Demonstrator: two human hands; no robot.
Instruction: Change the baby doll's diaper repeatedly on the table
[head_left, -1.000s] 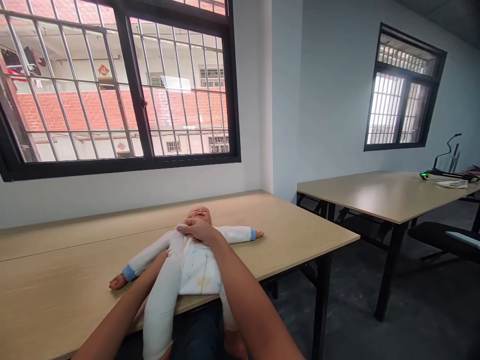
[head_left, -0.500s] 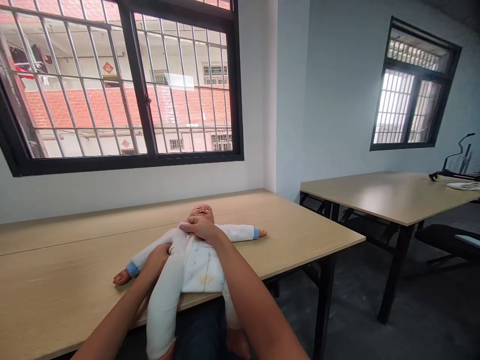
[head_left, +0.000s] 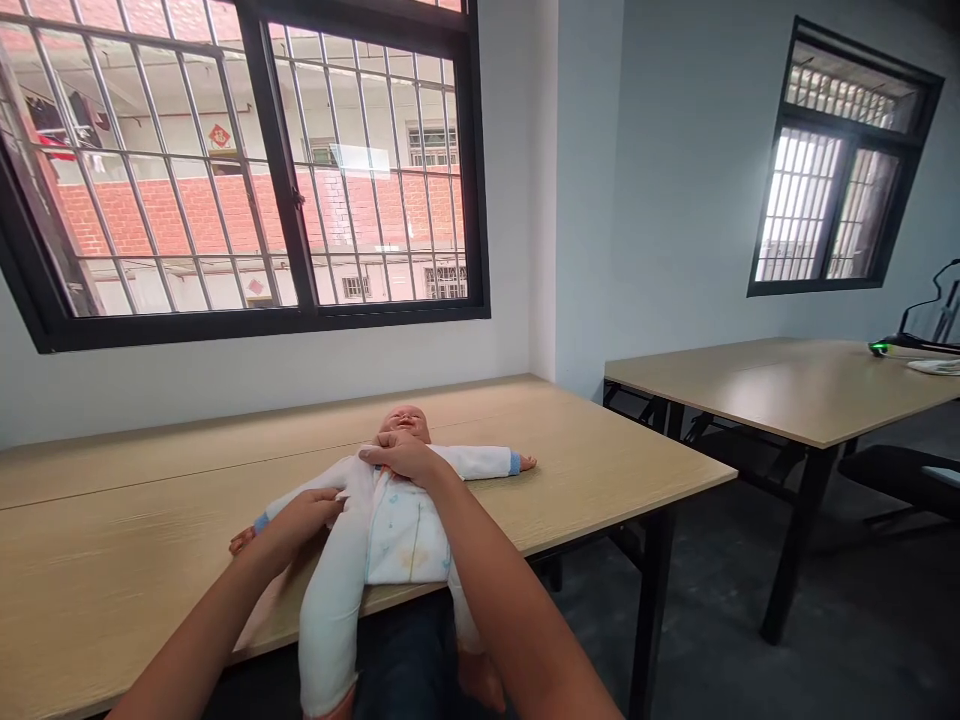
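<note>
The baby doll (head_left: pixel 390 500) wears a white romper (head_left: pixel 397 525) with faint pale-blue specks on the chest and a yellowish stain low on the front — its sleeve cuffs (head_left: pixel 514 463) are blue. The doll's head and hands are pinkish tan. It lies on a light, wood-grained table (head_left: pixel 592 470); the far table on the right (head_left: pixel 780 385) has the same pale wood top on black legs. The window frames (head_left: pixel 472 170) are black with grey bars, red brick showing beyond. The walls are pale blue-grey — the floor dark grey. A small green light (head_left: pixel 876 349) glows at far right.
</note>
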